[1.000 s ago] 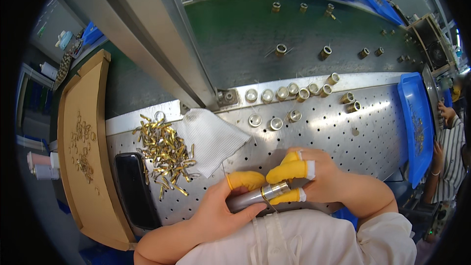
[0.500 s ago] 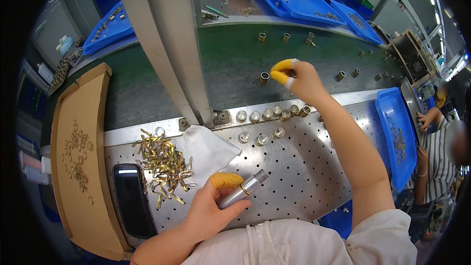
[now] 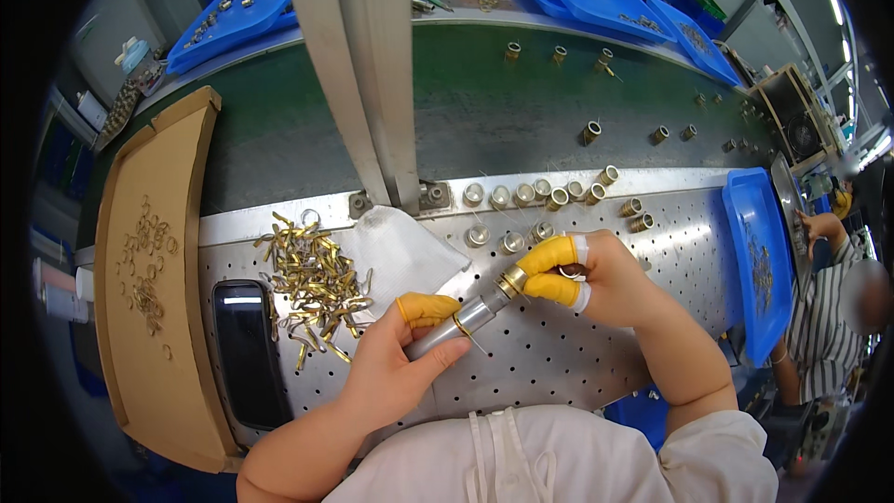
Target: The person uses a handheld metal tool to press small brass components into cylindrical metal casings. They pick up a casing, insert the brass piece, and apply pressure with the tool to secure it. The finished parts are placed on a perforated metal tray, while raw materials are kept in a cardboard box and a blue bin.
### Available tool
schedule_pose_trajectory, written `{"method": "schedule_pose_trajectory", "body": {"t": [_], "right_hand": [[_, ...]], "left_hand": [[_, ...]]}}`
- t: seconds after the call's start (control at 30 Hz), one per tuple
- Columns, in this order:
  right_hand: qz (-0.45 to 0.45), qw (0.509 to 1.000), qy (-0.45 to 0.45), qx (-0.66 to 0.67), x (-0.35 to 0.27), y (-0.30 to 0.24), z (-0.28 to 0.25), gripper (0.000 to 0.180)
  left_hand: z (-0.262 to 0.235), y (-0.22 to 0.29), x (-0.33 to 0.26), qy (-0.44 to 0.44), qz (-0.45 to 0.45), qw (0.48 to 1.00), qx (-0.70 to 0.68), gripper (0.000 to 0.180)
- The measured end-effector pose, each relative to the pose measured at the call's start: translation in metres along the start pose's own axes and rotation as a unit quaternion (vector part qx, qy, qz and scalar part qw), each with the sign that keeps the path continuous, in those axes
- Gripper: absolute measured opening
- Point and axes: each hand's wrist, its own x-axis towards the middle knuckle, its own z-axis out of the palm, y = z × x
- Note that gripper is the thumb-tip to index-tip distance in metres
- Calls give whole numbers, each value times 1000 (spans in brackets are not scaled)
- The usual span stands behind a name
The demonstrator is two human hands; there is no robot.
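Observation:
My left hand (image 3: 391, 359), with yellow finger covers, is closed round a grey metal rod (image 3: 478, 315) held slanting over the perforated metal worktop. A thin brass-coloured ring (image 3: 459, 324) with a loose end sits round the rod under my fingers. At the rod's upper end my right hand (image 3: 601, 284), also with yellow finger covers, pinches a short brass-coloured cylinder (image 3: 509, 283). The cylinder meets the rod's tip; how far it sits over it I cannot tell. Just beyond stand several small metal cylinders (image 3: 511, 242), some with fine wires.
A heap of brass-coloured strips (image 3: 312, 284) lies beside a white cloth (image 3: 400, 251) and a black phone-like slab (image 3: 250, 354). Left is a cardboard tray (image 3: 186, 317) of rings; right, a blue tray (image 3: 736, 224). A metal post (image 3: 368, 84) rises before the green conveyor belt (image 3: 503, 112). Co-workers sit nearby.
My right hand has come back from the belt to the rod's tip, bringing a brass-coloured cylinder. My left hand still grips the rod. The whole view has shifted slightly.

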Motion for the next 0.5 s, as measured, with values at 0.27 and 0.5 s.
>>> {"method": "schedule_pose_trajectory", "body": {"t": [0.27, 0.5], "right_hand": [[41, 997, -7, 67, -19, 15, 10, 22], [122, 982, -61, 131, -19, 26, 9, 20]], "left_hand": [[8, 1, 1, 34, 134, 954, 266, 35], [13, -1, 4, 51, 263, 886, 378, 34]]}}
